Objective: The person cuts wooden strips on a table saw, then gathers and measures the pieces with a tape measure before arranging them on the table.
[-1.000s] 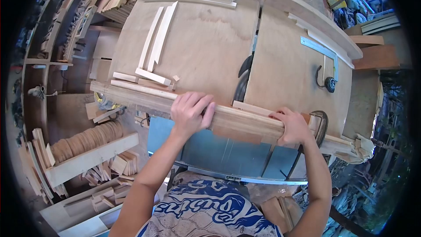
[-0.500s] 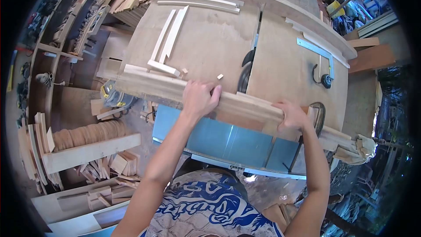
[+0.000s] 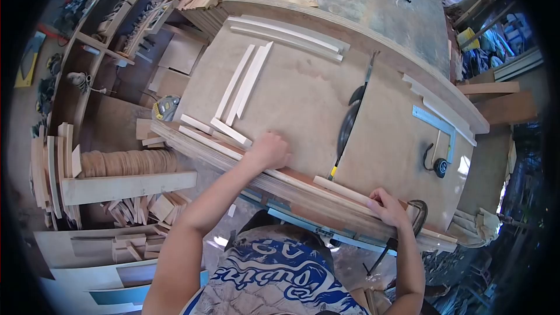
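Note:
My left hand (image 3: 269,150) is over the front edge of the wooden saw sled (image 3: 303,99), its fingers curled down against the surface. Whatever may be under those fingers is hidden. My right hand (image 3: 389,207) is closed around the right end of a short pale wood strip (image 3: 341,189), which lies along the sled's front rail (image 3: 291,189). Between and beyond my hands, a dark saw blade (image 3: 348,123) stands up through the slot. Left of my left hand, a short wood piece (image 3: 231,132) lies near two longer strips (image 3: 251,81).
A metal square (image 3: 434,119) and a black tape measure (image 3: 440,167) lie on the sled's right side. A clamp (image 3: 417,216) sits beside my right hand. More strips (image 3: 286,38) rest along the back fence (image 3: 350,32). Shelves and stacked offcuts (image 3: 137,207) stand at left.
My left hand has moved from the front rail onto the sled's surface. The small offcuts seen there before no longer show. My view has shifted, revealing more of the bench behind.

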`<state>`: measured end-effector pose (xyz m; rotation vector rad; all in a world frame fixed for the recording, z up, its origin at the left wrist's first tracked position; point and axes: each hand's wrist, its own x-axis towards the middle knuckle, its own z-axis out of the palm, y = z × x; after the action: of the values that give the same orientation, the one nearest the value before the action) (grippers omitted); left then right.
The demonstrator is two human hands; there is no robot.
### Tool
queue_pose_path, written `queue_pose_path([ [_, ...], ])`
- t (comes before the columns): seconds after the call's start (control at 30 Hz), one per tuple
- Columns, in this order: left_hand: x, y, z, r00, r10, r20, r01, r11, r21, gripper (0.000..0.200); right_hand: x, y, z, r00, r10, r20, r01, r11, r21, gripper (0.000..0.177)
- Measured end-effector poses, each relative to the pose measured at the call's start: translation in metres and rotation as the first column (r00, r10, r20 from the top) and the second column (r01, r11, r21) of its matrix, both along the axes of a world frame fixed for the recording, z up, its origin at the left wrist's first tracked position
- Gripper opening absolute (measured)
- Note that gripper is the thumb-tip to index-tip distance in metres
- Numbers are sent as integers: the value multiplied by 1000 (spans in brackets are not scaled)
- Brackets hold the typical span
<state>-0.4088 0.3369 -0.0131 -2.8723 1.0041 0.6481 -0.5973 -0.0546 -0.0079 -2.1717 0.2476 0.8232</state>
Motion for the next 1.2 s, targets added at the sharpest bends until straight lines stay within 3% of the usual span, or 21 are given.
queue_pose_path([
  [0.03,3,12,8,1000,5,5,-5,1000,1,44,6,3,4,1000,5,5,-5,1000,1,52],
  [0.1,0,39,16,996,88,26,-86,994,-70,46,15,12,5,991,-46,125,12,967,255,41],
  [0.13,-1,47,19,995,92,32,-89,994,-68,46,27,27,11,990,-42,131,7,966,258,41],
  [0.2,-6,58,23,970,241,26,-232,956,-180,41,66,71,22,958,-218,184,93,848,522,46],
  [0.23,-10,62,26,973,231,28,-223,958,-181,41,88,94,24,954,-260,150,143,835,531,48],
  [0.3,-18,64,30,944,328,-27,-306,846,-437,39,135,144,13,918,-349,187,169,773,611,52],
  [0.4,-19,66,26,923,386,-9,-347,819,-458,33,173,209,5,817,-504,282,174,680,712,60],
  [0.47,-18,65,25,901,431,-57,-394,755,-524,30,169,205,17,897,-318,306,41,750,660,54],
  [0.5,-17,63,28,892,445,-77,-421,759,-496,26,170,182,19,884,-347,314,73,765,640,54],
  [0.57,-4,51,25,896,431,-109,-428,770,-474,25,178,132,24,898,-208,388,-38,842,538,41],
  [0.6,4,44,22,918,391,61,-291,772,-565,27,192,102,12,767,-339,544,28,865,500,26],
  [0.63,11,38,19,901,366,233,-150,766,-625,31,213,58,-1,694,-339,636,124,926,357,25],
  [0.67,25,33,20,926,288,242,-91,795,-600,38,232,11,-13,620,-315,719,230,949,217,23],
  [0.7,41,30,17,927,287,242,-88,793,-602,38,248,-33,-21,574,-323,752,385,917,100,23],
  [0.73,57,30,10,922,228,312,-52,873,-485,36,262,-74,-29,473,-81,877,510,837,-198,21],
  [0.8,81,43,-9,916,183,358,-77,954,-290,34,272,-123,-23,618,-20,786,609,645,-462,24],
  [0.93,88,51,-8,897,221,384,-101,946,-308,32,287,-152,-38,614,62,787,572,653,-497,24],
  [1.0,80,47,-4,910,231,344,-99,928,-360,31,299,-153,-57,597,344,725,416,639,-646,29],
  [1.03,75,43,1,909,231,347,-102,930,-353,31,301,-146,-57,595,340,728,415,645,-641,29],
  [1.1,66,39,11,926,252,282,-125,907,-402,31,302,-133,-60,605,174,777,523,649,-553,35],
  [1.2,56,41,20,911,296,286,-131,867,-480,29,293,-137,-58,608,209,766,509,637,-578,46],
])
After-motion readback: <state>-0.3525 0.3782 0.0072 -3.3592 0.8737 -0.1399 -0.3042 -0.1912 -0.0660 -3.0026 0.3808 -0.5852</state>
